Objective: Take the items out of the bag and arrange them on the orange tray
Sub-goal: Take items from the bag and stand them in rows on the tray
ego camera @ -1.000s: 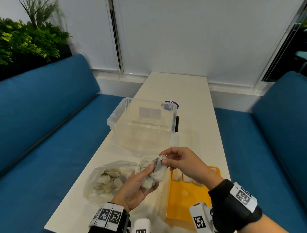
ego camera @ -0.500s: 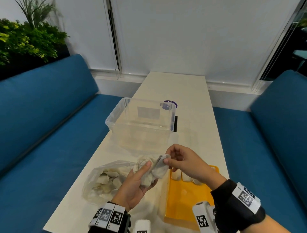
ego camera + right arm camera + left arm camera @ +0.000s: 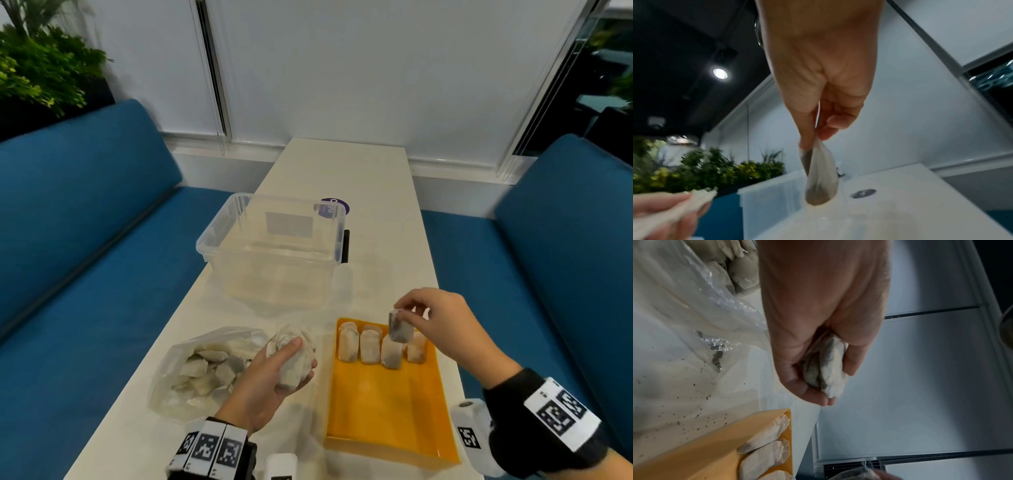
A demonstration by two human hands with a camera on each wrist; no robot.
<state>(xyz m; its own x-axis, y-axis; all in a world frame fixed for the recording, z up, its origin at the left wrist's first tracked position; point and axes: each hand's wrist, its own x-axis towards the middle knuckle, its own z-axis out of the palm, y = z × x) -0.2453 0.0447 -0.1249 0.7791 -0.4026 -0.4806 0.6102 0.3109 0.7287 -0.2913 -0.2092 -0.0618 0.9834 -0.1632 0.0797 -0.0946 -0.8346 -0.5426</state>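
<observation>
Right hand [image 3: 442,322] raised over the far end of the orange tray [image 3: 387,404]; one tea bag [image 3: 400,325] is pinched by its top, hung above the row of bags [image 3: 370,344]. Left hand [image 3: 270,373] is cupped palm-up around a bunch of tea bags [image 3: 291,359], beside the plastic bag [image 3: 202,366] on the tabletop [image 3: 370,171]. Near half of tray bare.

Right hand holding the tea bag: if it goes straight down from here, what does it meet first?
Probably the row of tea bags at the far end of the orange tray; the right hand hangs its tea bag above them, though depth is uncertain.
</observation>
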